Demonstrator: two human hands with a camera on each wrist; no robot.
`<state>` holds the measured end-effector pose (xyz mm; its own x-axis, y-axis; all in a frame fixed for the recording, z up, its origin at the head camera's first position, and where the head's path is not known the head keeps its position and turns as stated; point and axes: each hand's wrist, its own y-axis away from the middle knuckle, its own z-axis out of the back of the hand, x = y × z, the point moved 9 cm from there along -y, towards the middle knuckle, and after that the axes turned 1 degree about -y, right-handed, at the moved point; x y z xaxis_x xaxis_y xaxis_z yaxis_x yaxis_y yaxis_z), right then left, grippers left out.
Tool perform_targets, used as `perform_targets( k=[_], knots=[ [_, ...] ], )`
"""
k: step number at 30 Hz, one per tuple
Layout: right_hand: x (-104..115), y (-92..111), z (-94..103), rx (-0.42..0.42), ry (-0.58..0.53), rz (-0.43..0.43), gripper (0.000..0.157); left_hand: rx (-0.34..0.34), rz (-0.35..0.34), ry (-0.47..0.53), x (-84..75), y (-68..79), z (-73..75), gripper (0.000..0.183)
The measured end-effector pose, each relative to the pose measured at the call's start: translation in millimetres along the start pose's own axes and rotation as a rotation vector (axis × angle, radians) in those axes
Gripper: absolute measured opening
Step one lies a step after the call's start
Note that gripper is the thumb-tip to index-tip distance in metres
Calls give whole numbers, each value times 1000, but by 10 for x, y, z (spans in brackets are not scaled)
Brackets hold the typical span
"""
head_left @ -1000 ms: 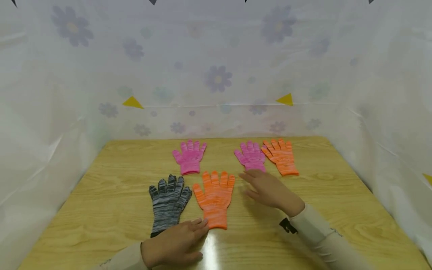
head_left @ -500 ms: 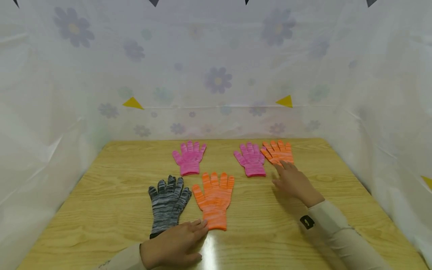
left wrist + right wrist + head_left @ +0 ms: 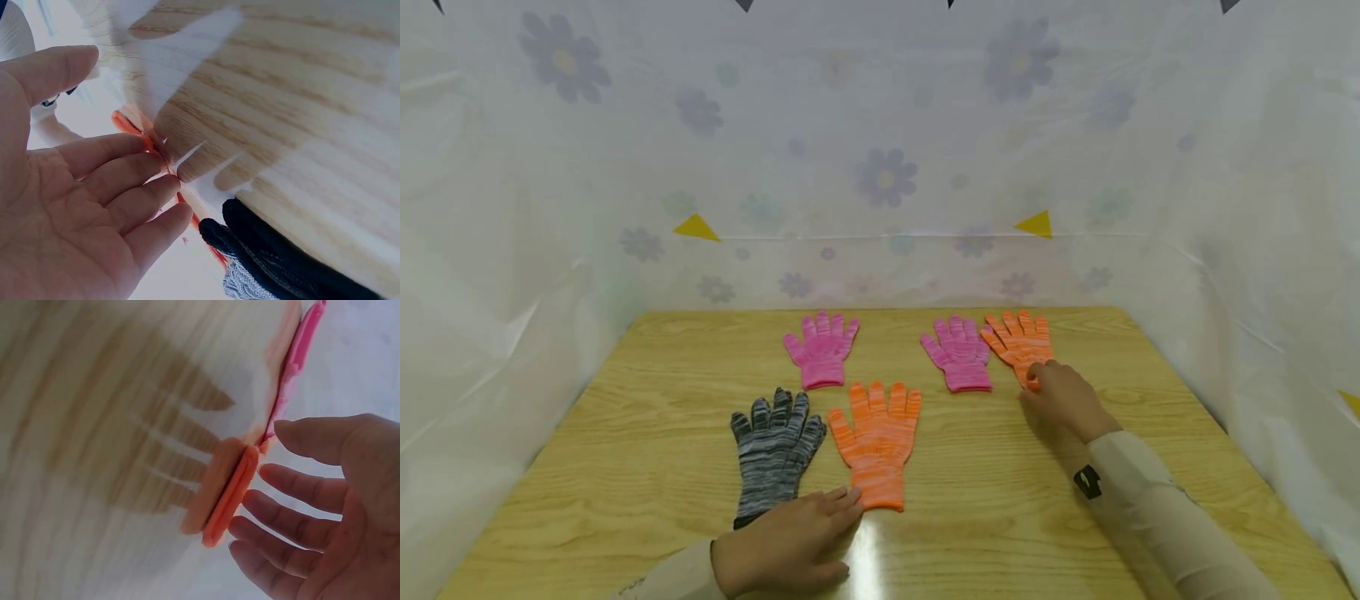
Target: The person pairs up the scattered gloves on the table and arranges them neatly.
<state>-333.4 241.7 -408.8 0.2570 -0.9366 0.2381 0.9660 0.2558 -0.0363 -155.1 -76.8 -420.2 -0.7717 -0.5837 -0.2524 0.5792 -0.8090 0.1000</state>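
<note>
My left hand (image 3: 790,542) lies with its fingers straight, fingertips at the cuff of the near orange glove (image 3: 880,450). Beside that glove is a grey-and-black glove (image 3: 771,458), whose black cuff (image 3: 281,262) shows in the left wrist view. Farther back on the right, my right hand (image 3: 1063,400) is over the cuff of a second orange glove (image 3: 1021,342). In the right wrist view its fingertips are right at the orange cuff (image 3: 231,497), with the thumb held apart. Part of this cuff is hidden by the hand in the head view.
Two pink gloves lie at the back of the wooden table (image 3: 655,433), a left one (image 3: 822,350) and a right one (image 3: 958,354). The far orange glove's thumb overlaps the right pink glove. White flowered sheeting (image 3: 880,108) surrounds the table at the back and sides.
My right hand has moved right, from in front of the right pink glove to the far orange glove's cuff, its fingers now bent more. The left hand and the gloves keep their places.
</note>
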Motion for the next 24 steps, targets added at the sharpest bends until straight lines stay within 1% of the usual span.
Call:
perform_targets(
  k=[3,6,7,12,17,21,24],
  knots=[
    [-32,-34,-19,-1,7,14,27,10,14,6,9,-3,-4,65],
    [-47,-78,-27,-13,30,32,16,0,10,4,6,-1,11,65],
    [-46,-94,-28,-16,43,37,15,2,11,9,9,-2,11,65],
    [-19,-174,-40,-10,118,36,23,6,13,22,11,-6,17,64],
    [1,-219,-60,23,173,9,23,12,19,16,4,-4,23,65],
    [-33,-228,-73,34,168,2,25,6,12,4,-5,-4,25,64],
    [-68,-225,-72,24,165,14,24,-1,8,4,-5,-6,26,64]
  ],
)
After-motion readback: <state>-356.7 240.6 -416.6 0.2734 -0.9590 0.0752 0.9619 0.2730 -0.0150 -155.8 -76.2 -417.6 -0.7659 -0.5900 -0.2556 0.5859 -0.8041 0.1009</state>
